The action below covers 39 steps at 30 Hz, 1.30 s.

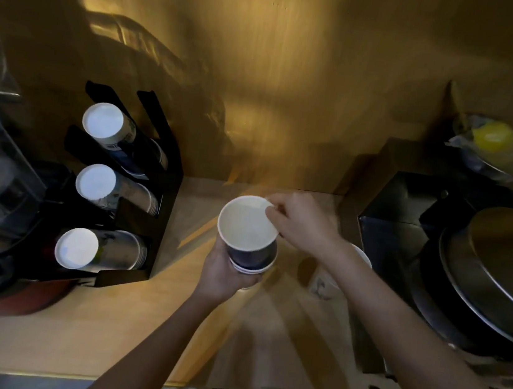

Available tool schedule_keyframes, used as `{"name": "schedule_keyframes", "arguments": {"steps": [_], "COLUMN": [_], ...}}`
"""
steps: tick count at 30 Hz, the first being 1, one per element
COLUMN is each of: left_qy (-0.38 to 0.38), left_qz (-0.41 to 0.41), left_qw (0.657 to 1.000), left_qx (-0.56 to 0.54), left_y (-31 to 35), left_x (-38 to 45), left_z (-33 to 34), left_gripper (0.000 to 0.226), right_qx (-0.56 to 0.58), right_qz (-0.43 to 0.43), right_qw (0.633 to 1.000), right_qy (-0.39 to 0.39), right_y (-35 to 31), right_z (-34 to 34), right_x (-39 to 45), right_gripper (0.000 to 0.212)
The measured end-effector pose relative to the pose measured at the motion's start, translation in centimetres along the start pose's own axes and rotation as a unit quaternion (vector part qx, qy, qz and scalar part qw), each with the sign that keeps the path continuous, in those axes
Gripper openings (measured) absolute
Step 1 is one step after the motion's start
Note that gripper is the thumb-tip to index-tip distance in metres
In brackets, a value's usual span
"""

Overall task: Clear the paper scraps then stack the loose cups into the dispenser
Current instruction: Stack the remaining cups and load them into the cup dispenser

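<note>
Round paper cups [250, 242], white inside and dark blue outside, pushed one into another to make a short stack. Smooth and a bit shiny on the inside. Held up over the pale wooden counter [100, 330], near the middle of the view.

Left hand [225, 275] wrapped around the bottom of the stack from 6 o'clock, gripping it tight. Right hand [300, 223] at 3 o'clock from the cups, fingers pinched on the rim of the top cup, thumb side hard to see in the blur.

Black dispenser [164, 188] at 9 o'clock from the stack, well apart from both hands, with three slanted rows. Rows of cups [119, 189] lying on their sides in it, flat white bottoms facing the camera like three round coins.

One more pale cup [325, 278] at 4 o'clock from the stack, partly hidden under the right arm, blurry.

Big round metal lid [499, 275] on a dark pot at 3 o'clock, smooth and grey. Crinkly clear plastic with something yellow [490, 140] at 2 o'clock. Warm brown wooden wall [281, 67] at 12 o'clock.
</note>
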<state>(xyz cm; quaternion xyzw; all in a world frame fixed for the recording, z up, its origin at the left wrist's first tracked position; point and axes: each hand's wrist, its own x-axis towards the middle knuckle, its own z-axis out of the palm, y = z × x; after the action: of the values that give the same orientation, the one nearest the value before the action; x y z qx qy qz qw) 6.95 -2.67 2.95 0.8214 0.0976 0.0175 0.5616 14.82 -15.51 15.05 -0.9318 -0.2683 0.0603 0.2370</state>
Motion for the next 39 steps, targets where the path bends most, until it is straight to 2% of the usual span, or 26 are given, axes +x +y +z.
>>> {"name": "schedule_keyframes", "arguments": {"steps": [3, 7, 12, 16, 18, 20, 23, 25, 27, 30, 33, 35, 37, 39], "left_qy": [-0.001, 0.007, 0.009, 0.005, -0.004, -0.010, -0.032, -0.047, -0.048, -0.004, 0.031, 0.047, 0.076, 0.100], "left_qz": [-0.010, -0.032, -0.032, -0.032, -0.018, 0.002, 0.087, 0.179, 0.261, 0.362, 0.436, 0.461, 0.460, 0.440], "left_qw": [1.000, 0.999, 0.999, 0.999, 0.998, 0.997, 0.990, 0.971, 0.936, 0.850, 0.757, 0.717, 0.702, 0.721], "left_qx": [-0.027, -0.032, -0.019, 0.022, 0.053, 0.078, 0.105, 0.148, 0.231, 0.382, 0.484, 0.521, 0.539, 0.526], "left_y": [-0.1, 0.4, 1.0, 1.6, 2.1, 2.9, 5.1, 6.7, 8.2, 10.1, 11.1, 11.5, 11.6, 11.6], "left_x": [0.0, -0.1, -0.1, 0.1, 0.3, 0.7, 1.2, 1.3, 1.0, 0.6, -0.2, -1.0, -1.8, -2.2], "left_z": [-0.1, -0.1, -0.3, -0.8, -1.5, -2.9, -5.9, -8.1, -10.5, -14.1, -17.8, -20.0, -21.7, -23.3], "left_gripper": [0.103, 0.090, 0.088, 0.091, 0.092, 0.091, 0.090, 0.088, 0.084, 0.066, 0.056, 0.059, 0.058, 0.059], "right_qx": [-0.059, -0.071, -0.070, -0.070, -0.021, 0.099, 0.279, 0.365, 0.427, 0.533, 0.571, 0.578, 0.581, 0.565], "right_qz": [0.033, 0.075, 0.133, 0.121, 0.131, 0.173, 0.256, 0.301, 0.315, 0.255, 0.157, 0.113, 0.094, 0.078], "right_qw": [0.997, 0.994, 0.988, 0.990, 0.991, 0.979, 0.925, 0.877, 0.827, 0.763, 0.756, 0.759, 0.771, 0.801], "right_qy": [0.024, 0.027, 0.036, 0.013, -0.023, -0.036, -0.030, -0.087, -0.186, -0.263, -0.281, -0.277, -0.242, -0.182], "right_y": [0.6, 1.7, 2.4, 2.6, 2.8, 2.5, 0.4, -1.0, -2.6, -5.0, -7.4, -9.0, -10.9, -12.7], "right_z": [2.7, 4.9, 6.3, 6.0, 5.6, 4.9, 3.9, 3.2, 2.5, 1.8, 1.4, 1.3, 1.1, 1.1], "right_x": [-0.1, -1.4, -2.1, -1.8, -1.5, -1.1, -0.3, 0.3, 0.9, 1.9, 2.7, 3.3, 3.8, 4.5], "right_gripper": [0.032, 0.029, 0.030, 0.035, 0.038, 0.043, 0.056, 0.065, 0.084, 0.090, 0.084, 0.081, 0.071, 0.058]}}
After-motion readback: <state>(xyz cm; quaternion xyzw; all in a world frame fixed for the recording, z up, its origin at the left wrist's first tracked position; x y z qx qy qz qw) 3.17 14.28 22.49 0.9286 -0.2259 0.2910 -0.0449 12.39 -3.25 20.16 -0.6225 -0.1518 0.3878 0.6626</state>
